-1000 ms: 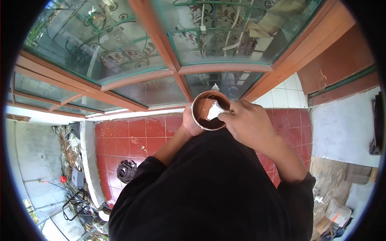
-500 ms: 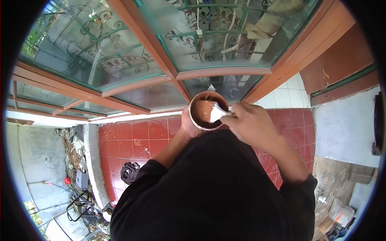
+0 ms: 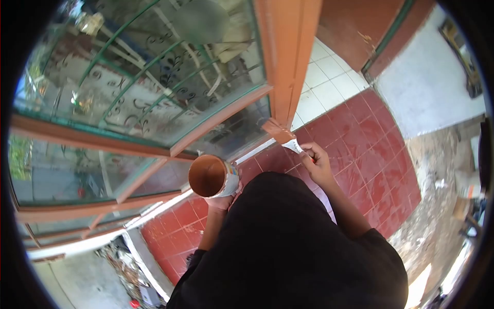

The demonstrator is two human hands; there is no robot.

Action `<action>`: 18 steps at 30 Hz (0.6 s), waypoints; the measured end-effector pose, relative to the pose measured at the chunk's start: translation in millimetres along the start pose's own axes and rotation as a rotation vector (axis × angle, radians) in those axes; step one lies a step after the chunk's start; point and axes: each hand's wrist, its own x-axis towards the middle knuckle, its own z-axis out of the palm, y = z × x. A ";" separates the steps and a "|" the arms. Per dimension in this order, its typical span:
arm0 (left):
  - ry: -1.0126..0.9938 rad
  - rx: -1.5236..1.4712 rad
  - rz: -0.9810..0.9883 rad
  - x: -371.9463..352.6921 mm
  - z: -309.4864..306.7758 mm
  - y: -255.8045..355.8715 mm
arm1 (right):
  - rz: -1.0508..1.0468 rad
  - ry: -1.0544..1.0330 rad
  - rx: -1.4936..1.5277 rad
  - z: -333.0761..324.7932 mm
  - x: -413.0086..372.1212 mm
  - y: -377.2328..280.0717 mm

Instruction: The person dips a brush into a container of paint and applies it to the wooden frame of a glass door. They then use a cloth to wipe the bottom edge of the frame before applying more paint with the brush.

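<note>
My left hand point(image 3: 225, 200) is wrapped round a paint can point(image 3: 230, 180), tilted so that its brown-coated inside shows. Most of the fingers are hidden behind the can. To the right, my right hand point(image 3: 316, 162) grips a paintbrush point(image 3: 292, 146) by its handle. Brown-orange paint covers the bristles, and the brush head overlaps the foot of the brown window frame's post point(image 3: 286, 98) in this view. Glass panes point(image 3: 218, 85) fill the frame beside it.
Red floor tiles point(image 3: 360, 149) lie under my arms, with white tiles point(image 3: 321, 85) beyond the doorway. A brown door point(image 3: 355, 31) stands at upper right, beside a white wall point(image 3: 422, 98). Rubble point(image 3: 121, 262) lies past a low concrete curb point(image 3: 146, 260) at lower left.
My right hand has drawn the brush out of the can and moved it right to the frame post. The can has moved left and down, and my view has turned right.
</note>
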 end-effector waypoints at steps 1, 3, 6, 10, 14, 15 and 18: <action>0.053 0.019 0.016 -1.5 1.0 0.6 | 0.000 0.030 0.016 -6.9 -6.3 25.3; 0.063 0.077 0.012 -5.0 10.9 -3.8 | 0.237 0.152 0.134 -17.6 -15.5 73.5; 0.047 0.082 -0.049 -6.3 14.3 -2.0 | 0.232 0.215 0.270 -21.9 -14.2 124.0; 0.072 0.028 -0.126 -9.8 26.6 -2.2 | 0.256 0.236 0.425 -14.7 11.4 133.9; 0.151 0.072 -0.102 -15.8 42.5 -12.8 | 0.297 0.273 0.353 -1.3 42.2 204.4; 0.165 0.088 -0.102 -16.1 45.3 -14.6 | 0.301 0.333 0.302 1.8 46.4 232.3; 0.229 0.061 -0.153 -16.4 53.3 -21.0 | 0.320 0.420 0.138 0.1 34.8 277.1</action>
